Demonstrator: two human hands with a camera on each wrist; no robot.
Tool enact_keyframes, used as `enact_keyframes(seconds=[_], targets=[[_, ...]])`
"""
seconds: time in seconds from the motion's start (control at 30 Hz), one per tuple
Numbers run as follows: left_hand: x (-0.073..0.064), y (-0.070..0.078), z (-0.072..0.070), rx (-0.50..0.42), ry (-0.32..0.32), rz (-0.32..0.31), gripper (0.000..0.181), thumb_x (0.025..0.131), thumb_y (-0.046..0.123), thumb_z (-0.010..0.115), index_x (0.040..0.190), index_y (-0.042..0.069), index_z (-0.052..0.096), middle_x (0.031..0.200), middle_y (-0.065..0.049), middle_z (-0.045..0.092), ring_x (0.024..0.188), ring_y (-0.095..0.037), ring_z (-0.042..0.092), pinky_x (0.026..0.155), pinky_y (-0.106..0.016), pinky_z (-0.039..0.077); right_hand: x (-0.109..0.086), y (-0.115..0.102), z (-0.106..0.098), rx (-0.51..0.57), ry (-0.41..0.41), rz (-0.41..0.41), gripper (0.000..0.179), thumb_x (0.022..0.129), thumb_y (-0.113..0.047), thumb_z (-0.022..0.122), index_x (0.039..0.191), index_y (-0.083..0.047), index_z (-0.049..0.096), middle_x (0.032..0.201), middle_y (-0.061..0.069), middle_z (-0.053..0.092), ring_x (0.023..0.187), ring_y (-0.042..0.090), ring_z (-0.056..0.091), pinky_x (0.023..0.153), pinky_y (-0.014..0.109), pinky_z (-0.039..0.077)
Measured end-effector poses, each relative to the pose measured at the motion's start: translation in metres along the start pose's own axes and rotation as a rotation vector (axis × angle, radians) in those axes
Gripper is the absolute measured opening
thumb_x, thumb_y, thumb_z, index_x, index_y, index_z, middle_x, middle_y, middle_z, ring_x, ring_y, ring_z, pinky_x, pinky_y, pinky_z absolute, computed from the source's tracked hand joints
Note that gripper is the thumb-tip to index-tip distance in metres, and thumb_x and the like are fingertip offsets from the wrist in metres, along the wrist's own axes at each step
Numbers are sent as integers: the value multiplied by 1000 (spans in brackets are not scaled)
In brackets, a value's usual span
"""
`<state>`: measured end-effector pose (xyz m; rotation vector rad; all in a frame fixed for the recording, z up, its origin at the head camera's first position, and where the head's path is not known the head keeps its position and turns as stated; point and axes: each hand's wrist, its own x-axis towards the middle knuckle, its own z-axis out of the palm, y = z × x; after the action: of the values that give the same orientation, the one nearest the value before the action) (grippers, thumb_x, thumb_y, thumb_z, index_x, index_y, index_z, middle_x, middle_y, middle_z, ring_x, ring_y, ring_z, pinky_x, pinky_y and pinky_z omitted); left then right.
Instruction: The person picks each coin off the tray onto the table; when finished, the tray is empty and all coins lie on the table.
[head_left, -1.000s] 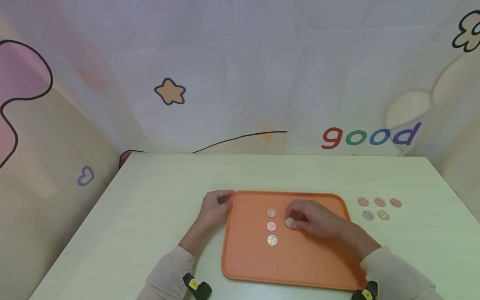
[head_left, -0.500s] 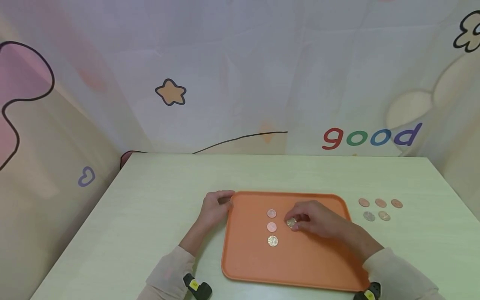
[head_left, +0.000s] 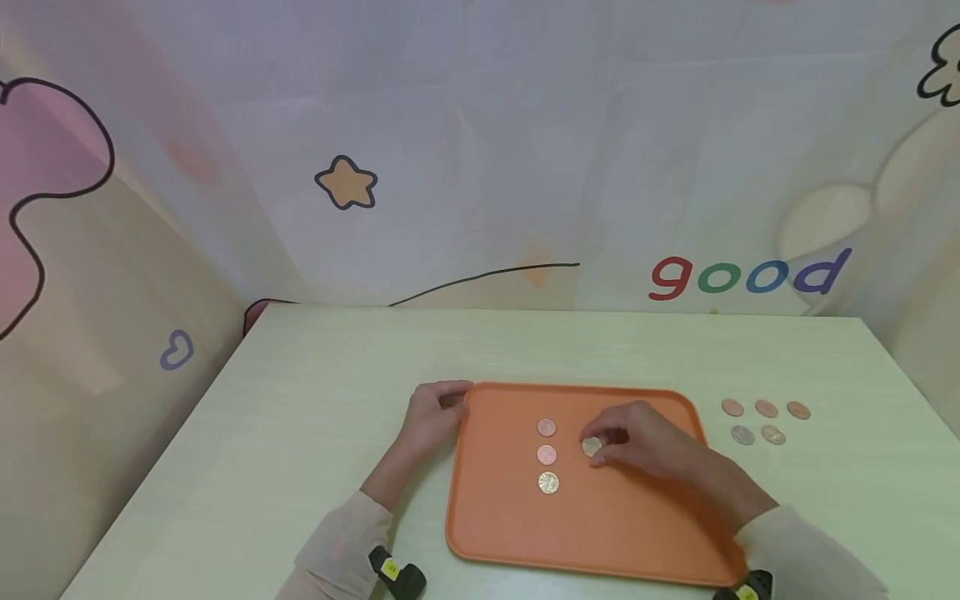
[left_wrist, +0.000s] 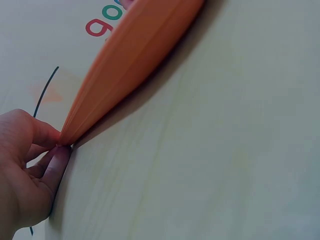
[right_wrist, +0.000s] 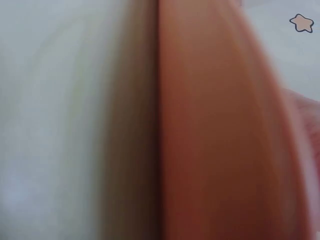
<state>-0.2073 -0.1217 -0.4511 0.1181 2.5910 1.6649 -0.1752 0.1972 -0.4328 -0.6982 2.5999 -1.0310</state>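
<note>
In the head view an orange tray [head_left: 585, 533] lies on the table. My left hand [head_left: 433, 419] grips its far left corner; the left wrist view has the thumb and fingers [left_wrist: 47, 135] pinching that corner. Over the tray, my right hand [head_left: 637, 437] pinches a gold-toned coin [head_left: 592, 447] between thumb and fingertips. Left of it, a column runs down the tray: a copper coin [head_left: 547, 427], a second copper coin [head_left: 547, 455] and a shiny pale-gold coin [head_left: 548, 482]. In the right wrist view the tray's side wall [right_wrist: 220, 125] hides most of the hand.
Right of the tray, on the pale table [head_left: 337, 350], are a row of three copper coins [head_left: 767, 408], a silver coin [head_left: 742, 435] and a pale-gold coin [head_left: 773, 434]. A printed cloth backdrop [head_left: 487, 167] stands behind the table.
My right hand, with the gold-toned coin pinched, has shifted slightly right, away from the column of coins. The left hand keeps its grip on the tray corner. The head view has drifted slightly.
</note>
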Motion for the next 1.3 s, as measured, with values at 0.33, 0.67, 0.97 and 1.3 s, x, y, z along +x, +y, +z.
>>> enact_keyframes(seconds=[0.33,0.67,0.97,1.3], targets=[[0,0,0,-1,-1,-12,36,88,-5,59,121,-3,72,120,-21,73,109,-31,69,86,-33,59,-5,1,-3,18,34,14,20,84,-21,82,103,-16,79,97,-4,77,86,4,60,76,17,54],[0,1,0,-10,1,-11,36,88,-5,59,121,-2,73,120,-19,73,107,-29,69,85,-32,58,-7,-3,-8,-67,-27,-24,26,87,-17,78,113,-16,78,106,-2,78,91,6,64,82,17,56],[0,0,0,-6,4,0,36,87,-6,59,120,-4,72,119,-21,73,107,-31,70,87,-34,59,-8,-8,-13,-149,-63,-39,31,84,-14,81,115,-10,77,93,-7,74,80,2,56,73,18,54],[0,1,0,-19,-9,-17,35,89,-5,59,122,-3,72,121,-20,72,108,-29,69,86,-32,59,-18,8,-13,123,108,84,35,84,-20,82,114,-4,77,90,1,76,76,2,59,71,17,54]])
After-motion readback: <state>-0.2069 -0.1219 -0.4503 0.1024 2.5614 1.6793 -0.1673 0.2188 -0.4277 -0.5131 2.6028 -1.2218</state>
